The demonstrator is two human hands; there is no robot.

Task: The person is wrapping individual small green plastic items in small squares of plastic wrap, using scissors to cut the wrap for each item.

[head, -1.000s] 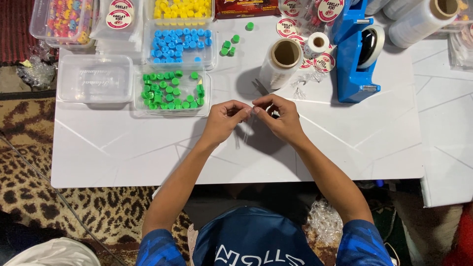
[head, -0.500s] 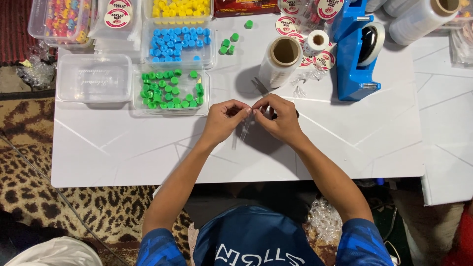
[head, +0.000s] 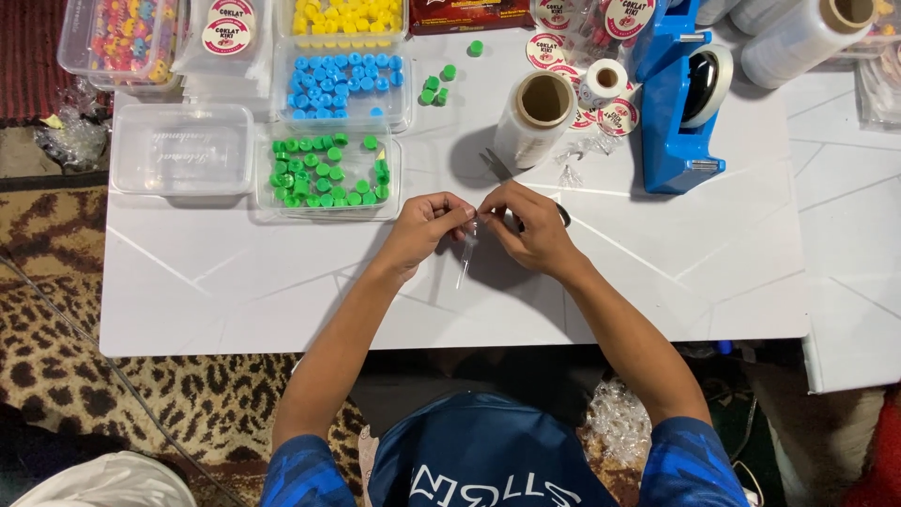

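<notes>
Both my hands meet over the middle of the white table point(head: 235, 282). My left hand point(head: 422, 230) and my right hand point(head: 530, 225) pinch the top end of a thin clear plastic tube point(head: 465, 258), which hangs down toward me between them. Scissors point(head: 502, 169) lie just behind my right hand, partly hidden by it. A clear tray of green caps point(head: 324, 174) sits left of my left hand.
Trays of blue caps point(head: 343, 80) and yellow caps point(head: 343, 17) stand behind the green one, with an empty clear lidded box point(head: 178, 150) at left. A roll of clear film point(head: 535, 117), a blue tape dispenser point(head: 680, 103) and round stickers point(head: 619, 117) sit at back right.
My hands have stayed together over the table centre; the clear tube now hangs more visibly below my fingers. Nothing else has moved.
</notes>
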